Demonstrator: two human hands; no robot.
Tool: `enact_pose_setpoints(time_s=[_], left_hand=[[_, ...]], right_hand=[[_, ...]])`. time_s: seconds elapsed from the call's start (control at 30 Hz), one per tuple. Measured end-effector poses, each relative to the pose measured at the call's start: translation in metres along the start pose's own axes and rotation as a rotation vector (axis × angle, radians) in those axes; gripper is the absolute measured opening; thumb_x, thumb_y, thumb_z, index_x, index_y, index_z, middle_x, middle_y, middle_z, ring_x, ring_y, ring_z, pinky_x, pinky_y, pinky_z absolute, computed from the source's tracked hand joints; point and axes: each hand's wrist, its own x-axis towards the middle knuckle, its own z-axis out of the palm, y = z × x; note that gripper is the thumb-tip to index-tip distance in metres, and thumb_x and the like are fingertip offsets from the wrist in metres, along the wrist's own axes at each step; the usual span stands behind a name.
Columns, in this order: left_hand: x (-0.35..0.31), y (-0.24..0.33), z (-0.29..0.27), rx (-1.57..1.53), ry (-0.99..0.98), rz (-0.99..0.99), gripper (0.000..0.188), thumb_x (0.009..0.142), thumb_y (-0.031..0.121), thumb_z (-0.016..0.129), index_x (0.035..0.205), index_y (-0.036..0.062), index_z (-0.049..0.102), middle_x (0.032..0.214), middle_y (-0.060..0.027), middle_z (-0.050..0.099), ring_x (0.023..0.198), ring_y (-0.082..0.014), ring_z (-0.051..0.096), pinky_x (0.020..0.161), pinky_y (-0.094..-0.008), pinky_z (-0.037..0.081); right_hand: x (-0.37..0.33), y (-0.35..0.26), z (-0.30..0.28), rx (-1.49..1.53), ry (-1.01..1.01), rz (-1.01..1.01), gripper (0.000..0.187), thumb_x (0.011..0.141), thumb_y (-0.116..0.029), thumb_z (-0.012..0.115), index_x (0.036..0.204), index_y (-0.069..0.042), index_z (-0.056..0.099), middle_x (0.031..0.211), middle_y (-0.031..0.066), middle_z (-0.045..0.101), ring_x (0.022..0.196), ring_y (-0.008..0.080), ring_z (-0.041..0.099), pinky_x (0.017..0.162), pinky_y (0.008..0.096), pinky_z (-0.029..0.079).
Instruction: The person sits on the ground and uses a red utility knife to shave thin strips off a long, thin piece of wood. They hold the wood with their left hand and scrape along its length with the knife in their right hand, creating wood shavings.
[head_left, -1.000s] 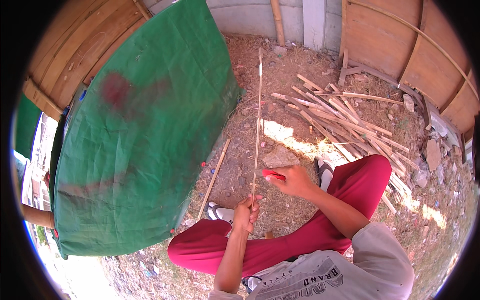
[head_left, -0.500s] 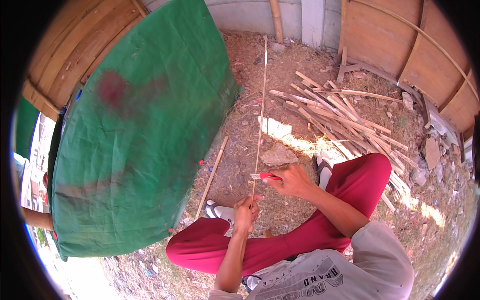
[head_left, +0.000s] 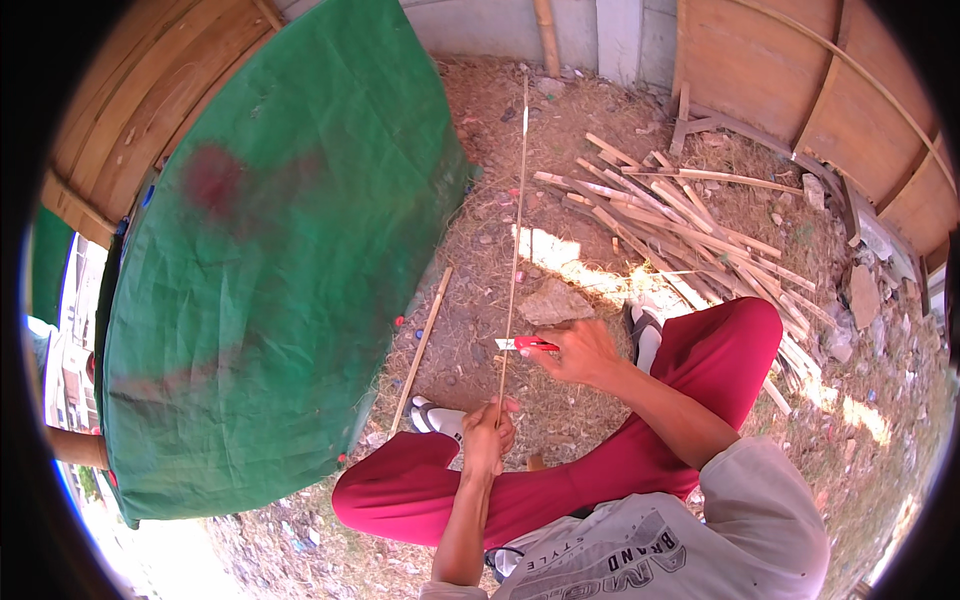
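Observation:
A long thin bamboo strip stretches from my lap area away toward the far wall. My left hand is closed around its near end, above the gap between my legs. In my right hand is a red utility knife, gripped from the right side. Its pale blade points left and lies across the strip, a short way beyond my left fist. Whether the edge bites into the bamboo is too small to tell.
A pile of bamboo strips lies at the right, beyond my knee. Left of the strip stands a large green tarp, with one loose bamboo piece beside it. A flat stone sits just past my right hand. Wooden panels stand behind.
My right hand has moved slightly away from me along the strip with the knife, and more of the blade now shows. My left hand keeps its grip, a little lower in the picture.

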Motion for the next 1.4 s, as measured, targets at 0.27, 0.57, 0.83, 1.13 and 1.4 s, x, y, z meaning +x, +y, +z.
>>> enact_pose_setpoints(time_s=[0.27, 0.57, 0.83, 1.13, 1.4], left_hand=[[-0.013, -0.003, -0.002, 0.012, 0.016, -0.007, 0.034, 0.110, 0.022, 0.042, 0.097, -0.0045, 0.060, 0.054, 0.0037, 0.034, 0.038, -0.0058, 0.028, 0.036, -0.0241, 0.020], [-0.035, -0.011, -0.004, 0.005, 0.052, -0.032, 0.036, 0.110, 0.022, 0.043, 0.094, -0.0053, 0.060, 0.053, 0.0037, 0.033, 0.038, -0.0058, 0.028, 0.036, -0.0243, 0.020], [-0.073, -0.016, -0.022, 0.094, 0.012, -0.043, 0.036, 0.110, 0.021, 0.043, 0.093, -0.0051, 0.062, 0.054, 0.0034, 0.036, 0.040, -0.0054, 0.029, 0.037, -0.0247, 0.021], [-0.104, -0.007, -0.030, 0.119, 0.019, -0.078, 0.036, 0.109, 0.016, 0.042, 0.089, -0.0068, 0.061, 0.052, 0.0037, 0.034, 0.039, -0.0051, 0.027, 0.037, -0.0256, 0.018], [-0.118, -0.011, -0.043, 0.165, 0.035, -0.041, 0.036, 0.109, 0.016, 0.042, 0.090, -0.0062, 0.062, 0.054, 0.0031, 0.039, 0.042, -0.0042, 0.030, 0.039, -0.0240, 0.023]], right_hand=[[0.005, -0.005, -0.008, -0.005, -0.076, 0.081, 0.045, 0.089, -0.055, 0.067, 0.098, -0.013, 0.080, 0.057, 0.0150, 0.065, 0.049, 0.0342, 0.063, 0.048, 0.0446, 0.050], [0.008, 0.002, -0.008, -0.037, -0.015, 0.125, 0.043, 0.088, -0.054, 0.068, 0.099, -0.014, 0.081, 0.057, 0.0152, 0.065, 0.049, 0.0344, 0.064, 0.049, 0.0449, 0.052], [0.023, 0.029, -0.019, -0.040, 0.052, 0.261, 0.045, 0.089, -0.057, 0.066, 0.097, -0.016, 0.081, 0.058, 0.0127, 0.066, 0.054, 0.0308, 0.067, 0.052, 0.0444, 0.053], [0.027, 0.030, -0.019, -0.020, 0.058, 0.284, 0.043, 0.090, -0.056, 0.065, 0.098, -0.017, 0.081, 0.062, 0.0127, 0.068, 0.057, 0.0325, 0.068, 0.054, 0.0445, 0.055], [0.026, 0.030, -0.018, -0.020, 0.052, 0.229, 0.042, 0.090, -0.054, 0.066, 0.100, -0.016, 0.081, 0.061, 0.0122, 0.068, 0.055, 0.0311, 0.068, 0.052, 0.0435, 0.054]])
